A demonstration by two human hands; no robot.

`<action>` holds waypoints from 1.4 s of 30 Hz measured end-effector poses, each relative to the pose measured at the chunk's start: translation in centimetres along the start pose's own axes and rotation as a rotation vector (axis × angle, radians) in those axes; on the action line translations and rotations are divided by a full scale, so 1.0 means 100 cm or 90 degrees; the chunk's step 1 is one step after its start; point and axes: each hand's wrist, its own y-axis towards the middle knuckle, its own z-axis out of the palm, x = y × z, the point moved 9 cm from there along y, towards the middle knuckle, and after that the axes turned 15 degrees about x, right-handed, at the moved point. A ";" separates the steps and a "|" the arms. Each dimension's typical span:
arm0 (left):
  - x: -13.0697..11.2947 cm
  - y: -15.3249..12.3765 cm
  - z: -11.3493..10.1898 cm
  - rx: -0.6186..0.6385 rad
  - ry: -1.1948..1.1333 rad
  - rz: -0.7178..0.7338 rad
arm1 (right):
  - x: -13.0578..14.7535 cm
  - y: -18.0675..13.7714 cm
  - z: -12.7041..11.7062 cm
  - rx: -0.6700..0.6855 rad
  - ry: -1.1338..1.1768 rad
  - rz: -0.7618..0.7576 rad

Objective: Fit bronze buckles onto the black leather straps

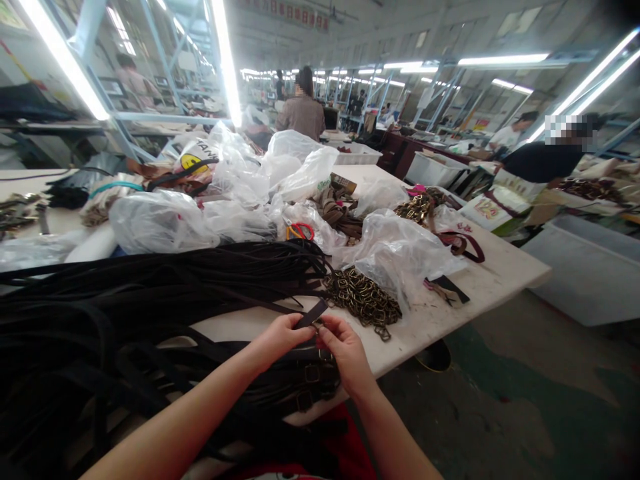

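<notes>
Near the table's front edge my left hand [286, 337] pinches a black strap [314, 312], whose flat end points up and to the right. My right hand [346, 345] meets it there, thumb and fingers closed on a small brass-coloured buckle [317, 325] at the strap; fingertips partly hide it. Just beyond my right hand lies a heap of brass-coloured metal buckles [365, 297]. Below my hands, several black straps with square buckles [312, 373] lie along the edge. A thick bundle of long black straps [165, 277] stretches across the left side.
Clear plastic bags [400, 243] cover much of the table [515, 270]. Orange-red scissor handles [300, 231] show among them. A dark red strap loop [467, 245] lies to the right. White bins [590, 267] stand beyond the table, near a person in dark clothing [540, 162].
</notes>
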 end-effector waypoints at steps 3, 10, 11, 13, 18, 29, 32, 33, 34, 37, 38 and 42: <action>-0.008 0.000 -0.003 -0.006 0.046 0.029 | -0.006 -0.001 -0.009 -0.047 0.127 0.012; -0.020 -0.001 -0.008 -0.031 0.056 0.026 | -0.001 -0.002 -0.018 -0.072 0.364 0.025; -0.019 0.000 -0.008 -0.029 0.062 0.022 | 0.000 -0.003 -0.016 -0.067 0.385 0.026; -0.018 0.002 -0.007 -0.028 0.083 0.014 | 0.000 -0.004 -0.011 -0.053 0.429 0.042; -0.018 0.002 -0.011 -0.067 0.095 0.022 | -0.007 -0.006 0.002 -0.020 0.523 0.091; -0.012 -0.001 0.005 0.097 0.072 0.041 | -0.029 -0.009 0.017 0.029 0.617 0.226; -0.015 -0.003 0.004 0.115 0.085 0.067 | -0.038 -0.011 0.021 0.031 0.615 0.264; -0.016 -0.003 0.005 0.124 0.095 0.069 | -0.040 -0.012 0.023 0.035 0.607 0.275; -0.018 -0.004 0.006 0.133 0.108 0.073 | -0.042 -0.012 0.025 0.039 0.593 0.279; -0.025 -0.007 0.007 0.108 0.166 0.108 | -0.040 -0.010 0.025 0.030 0.501 0.241; -0.028 -0.008 0.005 0.075 0.188 0.122 | -0.038 -0.008 0.024 0.024 0.453 0.221; -0.025 -0.010 0.001 -0.016 0.232 0.148 | -0.027 0.000 0.021 0.037 0.274 0.140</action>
